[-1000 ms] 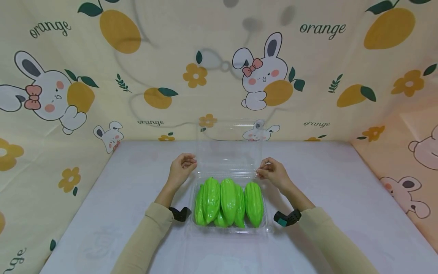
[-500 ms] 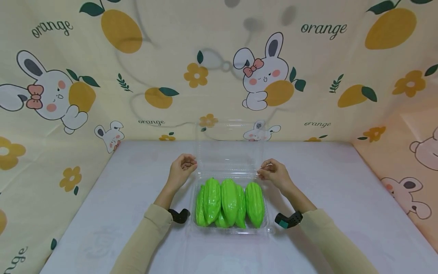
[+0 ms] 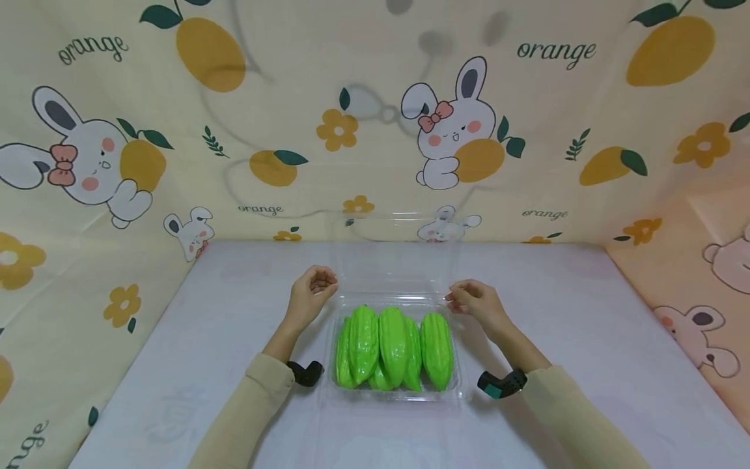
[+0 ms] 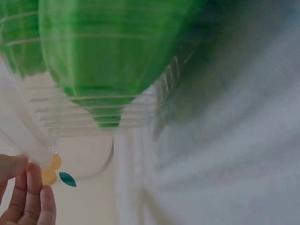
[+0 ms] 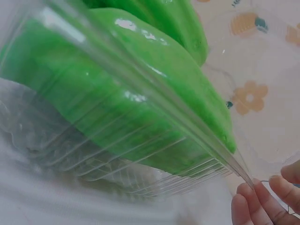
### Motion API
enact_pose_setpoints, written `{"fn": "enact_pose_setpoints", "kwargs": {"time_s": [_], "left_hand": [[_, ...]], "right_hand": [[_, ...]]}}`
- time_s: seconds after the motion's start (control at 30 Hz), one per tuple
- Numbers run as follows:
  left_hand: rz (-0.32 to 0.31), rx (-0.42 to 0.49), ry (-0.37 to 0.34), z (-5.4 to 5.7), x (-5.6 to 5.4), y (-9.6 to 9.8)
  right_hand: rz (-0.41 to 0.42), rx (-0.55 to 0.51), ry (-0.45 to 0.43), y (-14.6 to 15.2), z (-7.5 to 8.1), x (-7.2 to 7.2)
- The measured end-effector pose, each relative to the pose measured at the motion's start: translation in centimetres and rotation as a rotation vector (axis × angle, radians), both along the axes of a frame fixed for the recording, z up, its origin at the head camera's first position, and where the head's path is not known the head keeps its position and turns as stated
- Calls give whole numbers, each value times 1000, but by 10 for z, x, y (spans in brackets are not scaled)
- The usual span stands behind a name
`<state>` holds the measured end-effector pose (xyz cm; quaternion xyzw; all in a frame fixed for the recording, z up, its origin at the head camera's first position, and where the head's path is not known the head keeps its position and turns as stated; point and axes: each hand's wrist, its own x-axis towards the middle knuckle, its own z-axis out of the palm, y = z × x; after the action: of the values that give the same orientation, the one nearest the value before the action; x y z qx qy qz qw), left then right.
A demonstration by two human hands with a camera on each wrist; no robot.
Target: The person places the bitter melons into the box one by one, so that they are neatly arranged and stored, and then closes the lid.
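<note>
A clear plastic clamshell box (image 3: 392, 395) stands at mid-table, filled with several glossy green ribbed fruits (image 3: 393, 345) with pointed ends. Its see-through lid (image 3: 394, 257) is raised at the far side. My left hand (image 3: 309, 292) is at the lid's left edge; in the left wrist view its thumb (image 4: 16, 165) and fingers pinch the clear plastic. On the opposite side my right hand (image 3: 477, 303) has curled fingers at the lid's right edge. Seen from the right wrist, those fingers (image 5: 255, 199) lie at the box's far corner, with the thumb close by.
The box rests on a white tabletop (image 3: 205, 365). A patterned cloth (image 3: 281, 78) with rabbits and oranges hangs behind the table and along both sides. Each wrist wears a black camera band (image 3: 502, 384).
My right hand has shifted slightly right and toward me. The lid's top edge sits a little lower, and the lid looks wider. My left hand has barely moved; the fruits stay put.
</note>
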<state>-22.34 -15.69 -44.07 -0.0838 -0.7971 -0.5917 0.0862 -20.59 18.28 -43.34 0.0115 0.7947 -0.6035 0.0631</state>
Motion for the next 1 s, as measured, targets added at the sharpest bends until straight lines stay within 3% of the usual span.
{"fn": "enact_pose_setpoints", "kwargs": {"time_s": [0.1, 0.33, 0.43, 0.53, 0.77, 1.0], "left_hand": [[6, -21, 15, 4, 2, 1], [9, -62, 40, 30, 24, 7], [11, -74, 58, 34, 28, 8], [3, -82, 84, 31, 27, 8], [12, -97, 164, -1, 9, 3], [2, -118, 208, -5, 9, -3]], "right_hand": [[-4, -26, -12, 1, 0, 1], [4, -75, -36, 3, 0, 3], [9, -84, -45, 4, 0, 3], [6, -91, -55, 5, -1, 4], [11, -147, -73, 4, 0, 5], [4, -205, -121, 1, 2, 4]]}}
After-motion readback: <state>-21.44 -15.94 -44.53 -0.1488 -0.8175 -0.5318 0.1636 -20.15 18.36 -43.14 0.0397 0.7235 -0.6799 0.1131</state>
